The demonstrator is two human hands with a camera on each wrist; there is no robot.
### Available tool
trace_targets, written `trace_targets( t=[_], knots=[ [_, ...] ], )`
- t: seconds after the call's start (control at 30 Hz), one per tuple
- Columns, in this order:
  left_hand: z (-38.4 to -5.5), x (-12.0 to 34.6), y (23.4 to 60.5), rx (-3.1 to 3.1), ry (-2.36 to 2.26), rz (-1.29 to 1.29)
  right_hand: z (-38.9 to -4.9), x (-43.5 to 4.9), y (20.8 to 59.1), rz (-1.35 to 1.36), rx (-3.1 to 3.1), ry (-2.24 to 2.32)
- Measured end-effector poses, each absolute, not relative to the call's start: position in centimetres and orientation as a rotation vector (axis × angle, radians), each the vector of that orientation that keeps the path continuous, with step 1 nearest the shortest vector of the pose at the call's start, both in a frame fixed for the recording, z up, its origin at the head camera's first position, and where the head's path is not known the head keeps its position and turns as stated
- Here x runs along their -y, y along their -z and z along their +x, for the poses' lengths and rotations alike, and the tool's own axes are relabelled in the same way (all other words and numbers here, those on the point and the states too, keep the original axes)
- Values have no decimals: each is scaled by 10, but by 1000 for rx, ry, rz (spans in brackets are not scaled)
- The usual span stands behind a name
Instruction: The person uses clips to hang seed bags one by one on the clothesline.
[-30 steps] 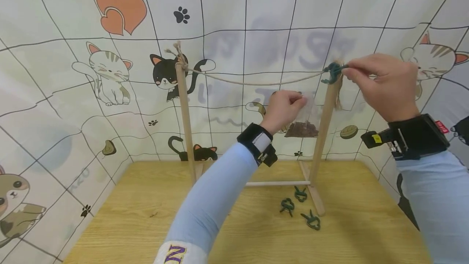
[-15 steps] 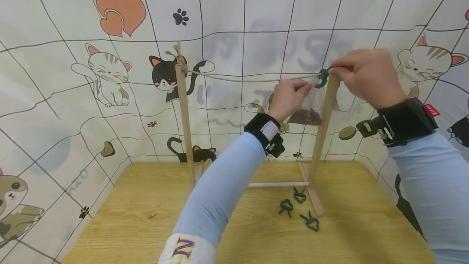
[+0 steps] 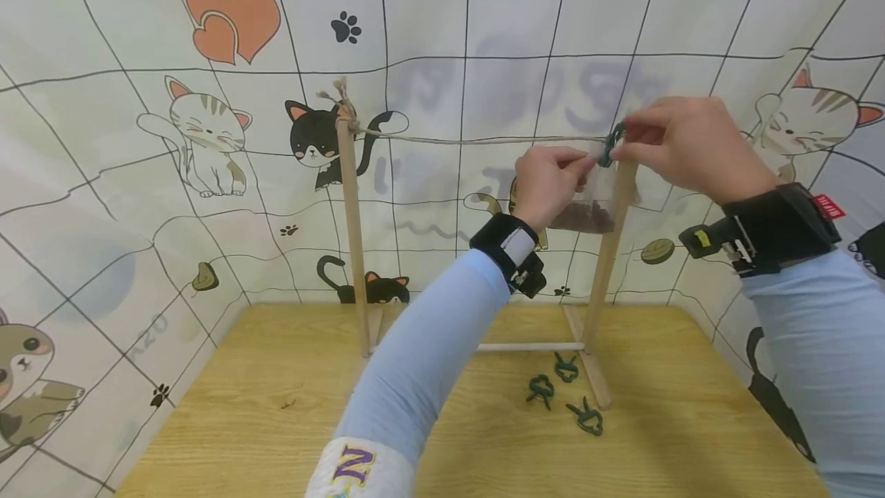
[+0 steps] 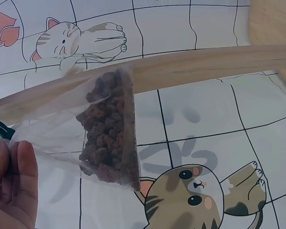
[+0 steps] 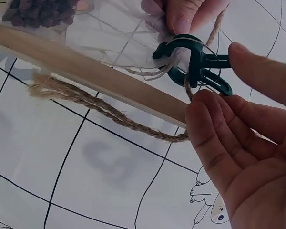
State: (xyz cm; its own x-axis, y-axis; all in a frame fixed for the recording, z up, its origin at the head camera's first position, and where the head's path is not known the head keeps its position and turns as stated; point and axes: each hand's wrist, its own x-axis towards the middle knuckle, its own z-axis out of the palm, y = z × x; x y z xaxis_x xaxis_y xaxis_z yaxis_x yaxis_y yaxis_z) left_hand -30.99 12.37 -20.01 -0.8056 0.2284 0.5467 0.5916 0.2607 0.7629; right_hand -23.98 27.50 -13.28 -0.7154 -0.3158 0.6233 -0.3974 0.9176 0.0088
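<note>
looks like the clipping step: left hand [image 3: 551,181] pinches clear granule bag [image 4: 88,126] by its top, bag at 3 o'clock; right hand [image 3: 698,146] pinches green clip [image 5: 196,62] at rope [image 3: 456,142], 2 o'clock. next likely needs bite over both, then release.

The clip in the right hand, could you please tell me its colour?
The clip is dark green, showing best in the right wrist view.
</note>
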Motion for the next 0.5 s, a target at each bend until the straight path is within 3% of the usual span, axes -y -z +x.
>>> trace_targets(
  t=[0.2, 0.5],
  knots=[
    [-309, -119, 202, 2273, 1529, -744, -238, -274, 134, 493, 2468, -207],
    [-302, -97, 210, 2361, 1483, -931, -237, -274, 141, 481, 2488, -285]
  ],
)
